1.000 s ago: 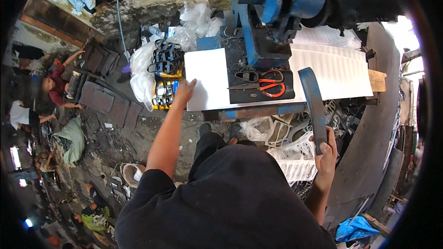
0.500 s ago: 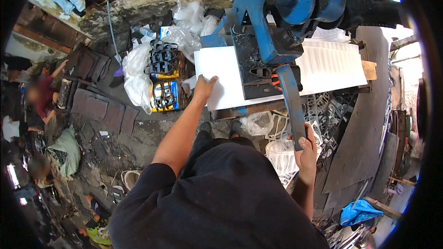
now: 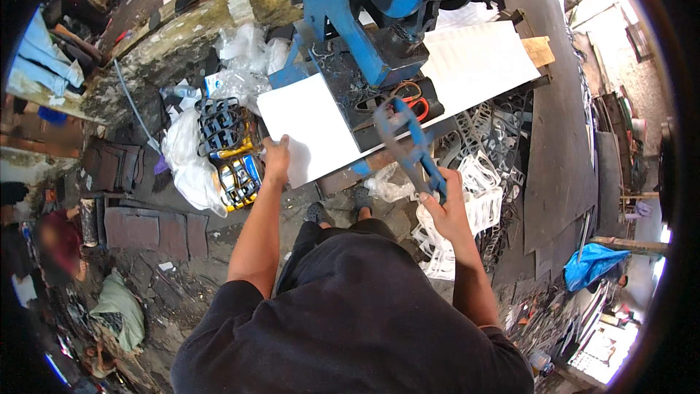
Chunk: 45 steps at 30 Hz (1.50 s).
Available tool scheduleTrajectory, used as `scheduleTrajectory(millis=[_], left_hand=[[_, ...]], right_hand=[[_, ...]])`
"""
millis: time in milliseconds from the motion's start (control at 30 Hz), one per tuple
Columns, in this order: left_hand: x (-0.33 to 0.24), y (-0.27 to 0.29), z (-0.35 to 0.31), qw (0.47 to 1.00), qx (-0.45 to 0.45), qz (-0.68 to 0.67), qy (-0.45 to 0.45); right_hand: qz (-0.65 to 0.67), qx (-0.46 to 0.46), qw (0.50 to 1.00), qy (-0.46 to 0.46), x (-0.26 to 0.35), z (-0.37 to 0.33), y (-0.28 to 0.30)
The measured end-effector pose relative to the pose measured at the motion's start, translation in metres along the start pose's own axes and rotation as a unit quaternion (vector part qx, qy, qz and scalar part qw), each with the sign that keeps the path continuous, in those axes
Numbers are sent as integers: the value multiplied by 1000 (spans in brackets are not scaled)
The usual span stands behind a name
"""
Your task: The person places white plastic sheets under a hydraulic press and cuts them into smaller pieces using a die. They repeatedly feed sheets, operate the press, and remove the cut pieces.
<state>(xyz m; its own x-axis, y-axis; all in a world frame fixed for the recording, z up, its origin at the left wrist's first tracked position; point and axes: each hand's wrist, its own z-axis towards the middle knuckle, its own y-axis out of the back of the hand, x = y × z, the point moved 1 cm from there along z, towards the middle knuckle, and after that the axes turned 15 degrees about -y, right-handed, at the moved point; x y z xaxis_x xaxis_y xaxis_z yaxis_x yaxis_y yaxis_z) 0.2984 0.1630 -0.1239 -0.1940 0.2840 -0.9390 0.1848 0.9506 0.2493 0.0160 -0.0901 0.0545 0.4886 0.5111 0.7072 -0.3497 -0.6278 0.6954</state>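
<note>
Nearest to the view, a dark shirt (image 3: 350, 314) is seen, with both forearms stretched forward from it. By the right hand (image 3: 448, 208), a blue metal tool (image 3: 417, 147) is gripped at its lower end, the fingers closed around it; its upper part is blurred, and it is held up over the front edge of the bench (image 3: 339, 181). The left hand (image 3: 277, 159) is placed at the left edge of the white sheet (image 3: 306, 120); whether this edge is pinched or only touched cannot be told. The sheet is laid flat on the bench, partly covered by the black pad (image 3: 436, 98). On this pad, red-handled scissors (image 3: 426, 108) are partly hidden by the tool. Above it, a blue press (image 3: 357, 36) is mounted. Just beside the left hand, black strapped pieces (image 3: 239, 181) are set over yellow boxes. Below the bench, on the right, white openwork pieces (image 3: 477, 208) are heaped. Farther, dark brown sheets (image 3: 146, 230) and a green sack (image 3: 120, 314) are seen on the floor. Near these, a person in dark red (image 3: 60, 248) is seen.
</note>
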Motion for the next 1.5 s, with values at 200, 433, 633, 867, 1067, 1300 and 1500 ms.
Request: scheduleTrajectory(millis=[200,433,633,867,1067,1300,1500], left_hand=[[5,-2,16,980,60,-181,56],[5,9,12,981,61,-181,29],[-10,0,3,984,78,-157,28],[13,-9,5,969,108,-217,47],[0,-5,-2,977,83,-178,79],[-17,-11,-8,991,83,-106,28],[12,-9,-3,985,17,-134,108]], right_hand=[[-107,-14,980,164,21,70,-30],[-100,-52,978,174,-4,59,-16],[-16,-238,971,-1,-35,47,-21],[-60,-188,979,-58,-45,159,-28],[190,-262,928,-184,-163,266,57],[15,-115,991,-67,-122,293,19],[-163,-96,981,-48,-159,324,35]])
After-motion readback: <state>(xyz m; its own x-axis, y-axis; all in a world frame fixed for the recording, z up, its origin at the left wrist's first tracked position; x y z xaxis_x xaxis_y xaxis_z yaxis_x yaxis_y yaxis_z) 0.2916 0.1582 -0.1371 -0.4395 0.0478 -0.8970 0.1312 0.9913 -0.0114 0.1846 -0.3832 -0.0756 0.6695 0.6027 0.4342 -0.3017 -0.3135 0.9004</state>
